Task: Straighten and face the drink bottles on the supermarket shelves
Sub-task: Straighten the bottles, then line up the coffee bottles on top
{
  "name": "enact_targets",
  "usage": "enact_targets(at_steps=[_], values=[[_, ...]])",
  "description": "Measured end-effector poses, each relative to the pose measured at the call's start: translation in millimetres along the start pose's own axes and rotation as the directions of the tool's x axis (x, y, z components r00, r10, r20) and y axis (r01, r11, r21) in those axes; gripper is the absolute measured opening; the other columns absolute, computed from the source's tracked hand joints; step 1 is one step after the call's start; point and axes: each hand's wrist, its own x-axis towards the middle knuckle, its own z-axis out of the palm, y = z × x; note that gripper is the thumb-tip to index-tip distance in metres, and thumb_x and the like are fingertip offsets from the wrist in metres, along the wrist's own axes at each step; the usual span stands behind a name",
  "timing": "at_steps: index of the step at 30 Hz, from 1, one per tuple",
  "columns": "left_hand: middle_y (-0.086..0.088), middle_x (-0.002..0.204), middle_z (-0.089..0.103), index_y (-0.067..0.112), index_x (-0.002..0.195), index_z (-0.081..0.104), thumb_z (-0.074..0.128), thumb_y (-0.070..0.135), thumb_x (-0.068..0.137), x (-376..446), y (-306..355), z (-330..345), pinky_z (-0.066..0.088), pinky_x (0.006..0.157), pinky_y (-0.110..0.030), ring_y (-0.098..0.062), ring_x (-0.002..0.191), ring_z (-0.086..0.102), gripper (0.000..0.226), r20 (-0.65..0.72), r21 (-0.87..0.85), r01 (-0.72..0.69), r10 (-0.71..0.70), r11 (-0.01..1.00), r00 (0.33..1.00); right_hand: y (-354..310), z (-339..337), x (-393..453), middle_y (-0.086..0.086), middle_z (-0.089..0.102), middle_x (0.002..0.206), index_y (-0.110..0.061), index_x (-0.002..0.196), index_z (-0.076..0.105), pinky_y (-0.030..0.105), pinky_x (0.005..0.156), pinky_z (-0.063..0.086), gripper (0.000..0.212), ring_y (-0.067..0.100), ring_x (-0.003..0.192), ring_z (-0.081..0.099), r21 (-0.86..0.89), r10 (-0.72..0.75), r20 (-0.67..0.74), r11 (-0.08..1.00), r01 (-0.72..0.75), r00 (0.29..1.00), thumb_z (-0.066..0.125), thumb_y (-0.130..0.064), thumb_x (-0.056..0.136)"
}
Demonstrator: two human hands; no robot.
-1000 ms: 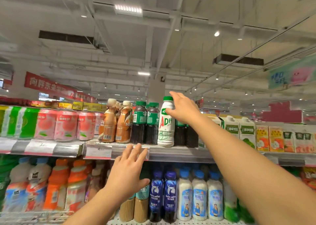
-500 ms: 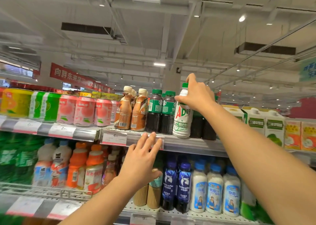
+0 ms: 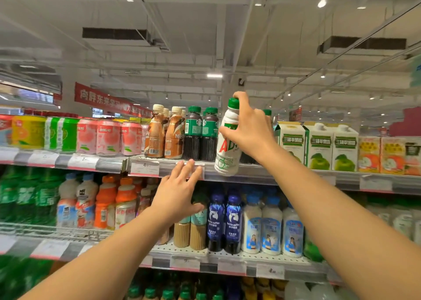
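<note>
The white AD bottle (image 3: pixel 226 140) sits just right of frame centre, at the front edge of the top shelf (image 3: pixel 262 174). Its long axis is near vertical but tilted: the green cap leans toward the upper right, and the base overhangs the shelf's price rail toward the lower left. The right hand (image 3: pixel 248 131) has its grip clamped on the bottle's neck and shoulder, fingers and thumb curled round it. The hand covers the upper label; only red "AD" letters and a green bicycle drawing show.

The left hand (image 3: pixel 180 192) lies at centre frame with fingers straight and spread, fingertips at the price rail, holding nothing.

Left of the bottle stand two dark Starbucks bottles (image 3: pixel 201 135) with green labels, then brown Nescafé bottles (image 3: pixel 164 133), whose lettering is partly cut off. Further bottles behind the right hand are hidden. Below, two blue bottles (image 3: pixel 224 222) read "luckin coffee". The lower-left shelves are blurred, and price tags cannot be read.
</note>
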Motion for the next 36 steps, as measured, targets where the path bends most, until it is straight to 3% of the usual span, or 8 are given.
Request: enact_targets(at_steps=[7, 11, 16, 23, 28, 31, 34, 36], values=[[-0.002, 0.165, 0.022, 0.031, 0.154, 0.027, 0.065, 0.059, 0.085, -10.9, 4.2, -35.5, 0.044, 0.11, -0.049, -0.026, 0.15, 0.021, 0.083, 0.079, 0.004, -0.027, 0.027, 1.0, 0.997, 1.7, -5.8, -73.8, 0.002, 0.072, 0.105, -0.03, 0.134, 0.037, 0.042, 0.082, 0.057, 0.07, 0.032, 0.092, 0.069, 0.211, 0.03, 0.022, 0.977, -0.034, 0.999, 0.079, -0.042, 0.08], [0.008, 0.139, 0.055, 0.031, 0.139, 0.051, 0.057, 0.053, 0.091, -54.4, 3.9, -45.2, 0.055, 0.087, -0.036, -0.016, 0.119, 0.057, 0.053, 0.217, -0.045, -0.038, 0.047, 0.998, 0.975, -3.5, 1.3, -105.0, 0.001, 0.073, 0.11, -0.032, 0.136, 0.039, 0.033, 0.077, 0.048, 0.071, 0.031, 0.096, 0.068, 0.279, 0.071, 0.042, 0.957, -0.079, 0.997, 0.081, -0.042, 0.079], [0.011, 0.111, 0.068, 0.028, 0.123, 0.063, 0.058, 0.048, 0.096, -123.7, -23.1, -54.6, 0.055, 0.088, -0.027, -0.005, 0.096, 0.065, 0.034, 0.623, -0.196, 0.066, 0.072, 0.978, 0.779, -27.3, 17.2, -135.8, 0.0, 0.072, 0.113, -0.033, 0.139, 0.04, 0.035, 0.079, 0.047, 0.074, 0.032, 0.097, 0.066, 0.348, 0.053, 0.142, 0.932, -0.1, 0.988, 0.082, -0.042, 0.079], [0.013, 0.108, 0.068, 0.031, 0.12, 0.064, 0.061, 0.051, 0.093, -200.2, -85.7, -12.8, 0.055, 0.087, -0.033, -0.005, 0.095, 0.064, 0.033, 0.73, -0.237, 0.244, 0.007, 0.94, 0.684, -64.6, 61.4, -185.2, -0.001, 0.073, 0.108, -0.031, 0.136, 0.043, 0.038, 0.083, 0.055, 0.075, 0.026, 0.093, 0.069, 0.381, -0.009, 0.302, 0.918, -0.112, 0.953, 0.084, -0.044, 0.075], [0.01, 0.13, 0.058, 0.035, 0.136, 0.054, 0.056, 0.065, 0.089, -237.2, -144.2, 49.8, 0.044, 0.106, -0.041, -0.015, 0.119, 0.056, 0.055, 0.898, -0.106, 0.365, -0.068, 0.925, 0.435, -86.0, 105.6, -224.9, -0.004, 0.071, 0.104, -0.036, 0.135, 0.042, 0.036, 0.079, 0.053, 0.076, 0.027, 0.091, 0.068, 0.338, -0.021, 0.431, 0.931, -0.14, 0.902, 0.084, -0.044, 0.072], [0.006, 0.149, 0.049, 0.032, 0.144, 0.049, 0.055, 0.072, 0.083, -250.9, -173.7, 92.0, 0.038, 0.113, -0.045, -0.02, 0.133, 0.049, 0.073, 0.932, -0.032, 0.354, -0.101, 0.935, 0.349, -96.9, 134.4, -243.1, -0.003, 0.071, 0.103, -0.037, 0.135, 0.039, 0.035, 0.077, 0.052, 0.077, 0.026, 0.09, 0.067, 0.304, -0.021, 0.499, 0.94, -0.153, 0.866, 0.083, -0.044, 0.072], [0.0, 0.149, 0.052, 0.028, 0.148, 0.045, 0.057, 0.063, 0.089, -251.3, -187.8, 122.3, 0.04, 0.111, -0.043, -0.022, 0.132, 0.051, 0.07, 0.911, -0.11, 0.432, -0.083, 0.895, 0.403, -105.3, 160.5, -253.9, -0.006, 0.07, 0.103, -0.038, 0.137, 0.036, 0.04, 0.078, 0.057, 0.078, 0.021, 0.088, 0.067, 0.267, -0.014, 0.567, 0.949, -0.167, 0.824, 0.083, -0.043, 0.074], [0.0, 0.139, 0.061, 0.028, 0.151, 0.04, 0.06, 0.056, 0.091, -247.2, -192.0, 143.8, 0.049, 0.099, -0.038, -0.021, 0.12, 0.06, 0.069, 0.805, -0.185, 0.458, -0.134, 0.87, 0.578, -110.3, 174.2, -259.4, -0.008, 0.068, 0.102, -0.039, 0.137, 0.036, 0.04, 0.078, 0.056, 0.078, 0.02, 0.089, 0.066, 0.25, 0.013, 0.586, 0.948, -0.196, 0.81, 0.082, -0.042, 0.074]])
